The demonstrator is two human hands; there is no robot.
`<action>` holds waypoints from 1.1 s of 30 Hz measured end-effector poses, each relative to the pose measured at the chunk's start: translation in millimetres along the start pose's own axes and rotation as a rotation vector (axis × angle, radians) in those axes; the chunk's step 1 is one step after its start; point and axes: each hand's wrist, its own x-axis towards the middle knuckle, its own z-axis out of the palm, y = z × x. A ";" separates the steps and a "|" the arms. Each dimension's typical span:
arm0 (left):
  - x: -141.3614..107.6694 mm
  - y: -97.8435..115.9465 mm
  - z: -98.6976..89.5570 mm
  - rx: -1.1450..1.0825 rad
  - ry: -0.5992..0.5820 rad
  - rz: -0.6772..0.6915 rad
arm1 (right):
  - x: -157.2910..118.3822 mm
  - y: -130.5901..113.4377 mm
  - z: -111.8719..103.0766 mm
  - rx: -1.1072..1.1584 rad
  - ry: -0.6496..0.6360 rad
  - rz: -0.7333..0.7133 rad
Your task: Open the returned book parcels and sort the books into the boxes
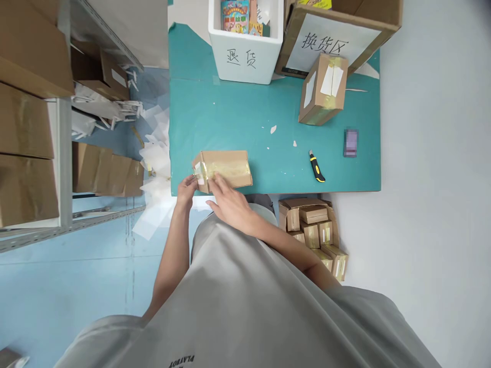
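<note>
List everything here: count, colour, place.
table: 1, teal, centre
box: 1, brown, near left
upright box: 1, brown, far right
open box: 1, brown, far edge
tub: 1, white, far edge
books: several, multicoloured, tub
cutter: 1, black-yellow, near right
blurred item: 1, purple, right
scraps: several, white, centre
floor boxes: several, brown, below table
rack: 1, grey, left
rack boxes: several, brown, left
sheets: many, white, left
shirt: 1, grey, bottom
hands: 2, bare, at box

We see bright, diffuse light across the table [276, 174], with a soft shadow just beside the box [233, 168]. The loose papers [148, 222] look washed out against the glaring floor [103, 291]. We notice wide-angle stretching towards the edges and pixelation over the purple object [350, 142].
</note>
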 end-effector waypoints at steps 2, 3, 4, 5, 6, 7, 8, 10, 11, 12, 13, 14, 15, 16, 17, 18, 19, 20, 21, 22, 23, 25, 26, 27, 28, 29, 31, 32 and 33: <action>-1.3 1.6 1.1 -0.060 0.022 -0.042 | -7.5 11.8 -10.0 -0.033 0.084 0.090; -2.3 3.4 2.8 -0.088 0.014 -0.050 | -10.5 20.7 -14.7 -0.047 0.140 0.130; -3.6 6.1 5.7 -0.109 -0.013 -0.043 | -13.0 32.1 -19.4 -0.056 0.202 0.162; -5.2 9.6 10.2 -0.127 -0.050 -0.030 | -14.9 46.2 -24.1 -0.062 0.271 0.190; -7.3 13.9 16.2 -0.140 -0.087 -0.016 | -16.2 62.8 -29.2 -0.065 0.342 0.217; -9.8 18.9 23.8 -0.146 -0.124 -0.002 | -17.0 81.6 -34.9 -0.064 0.415 0.248; -12.6 24.5 32.6 -0.141 -0.158 0.011 | -17.6 101.7 -41.3 -0.058 0.480 0.286; -18.7 36.4 52.0 -0.106 -0.212 0.044 | -18.5 141.9 -55.4 -0.041 0.547 0.409; -21.6 42.3 61.2 -0.078 -0.230 0.067 | -19.0 159.8 -62.5 -0.015 0.541 0.468; -24.1 47.9 69.4 -0.043 -0.245 0.096 | -19.7 175.1 -68.9 0.023 0.521 0.501; -26.0 53.0 76.1 -0.004 -0.253 0.131 | -20.5 187.2 -74.2 0.051 0.513 0.519; -27.2 57.5 81.1 0.038 -0.252 0.169 | -21.3 196.1 -77.8 0.071 0.512 0.526; -27.6 61.2 84.4 0.078 -0.243 0.211 | -22.0 202.0 -79.4 0.080 0.524 0.527; -27.2 64.0 86.3 0.112 -0.228 0.256 | -22.6 205.6 -78.9 0.082 0.548 0.528; -26.2 65.5 87.0 0.138 -0.206 0.302 | -23.3 207.7 -76.2 0.084 0.575 0.529; -24.8 65.8 86.8 0.157 -0.182 0.345 | -23.9 208.9 -71.6 0.092 0.603 0.530; -23.1 64.6 86.2 0.168 -0.158 0.376 | -24.8 210.2 -65.3 0.108 0.630 0.530; -21.4 62.0 85.3 0.181 -0.142 0.387 | -26.0 211.9 -57.6 0.128 0.652 0.531; -20.0 57.9 84.3 0.201 -0.139 0.372 | -27.8 214.4 -49.2 0.150 0.664 0.535; -18.9 52.5 83.1 0.229 -0.148 0.333 | -30.2 217.8 -40.3 0.171 0.665 0.543; -18.4 46.0 82.0 0.259 -0.167 0.278 | -33.2 221.7 -31.5 0.188 0.654 0.556; -19.7 31.3 79.4 0.307 -0.218 0.169 | -40.7 230.3 -15.5 0.213 0.607 0.582; -21.4 23.8 78.1 0.317 -0.239 0.131 | -44.7 234.2 -8.9 0.218 0.585 0.590; -23.6 16.9 76.8 0.317 -0.254 0.106 | -48.6 237.6 -3.5 0.223 0.570 0.597; -26.2 10.8 75.6 0.312 -0.265 0.091 | -52.0 240.2 0.6 0.227 0.561 0.602; -28.8 5.9 74.7 0.307 -0.273 0.083 | -54.9 242.0 3.3 0.233 0.556 0.607; -33.2 0.5 73.8 0.297 -0.282 0.074 | -58.2 243.4 4.5 0.246 0.555 0.610; -34.6 0.2 73.7 0.290 -0.285 0.073 | -58.9 243.2 2.8 0.254 0.554 0.606; -35.4 1.5 73.7 0.281 -0.287 0.072 | -59.0 242.4 -0.3 0.262 0.556 0.598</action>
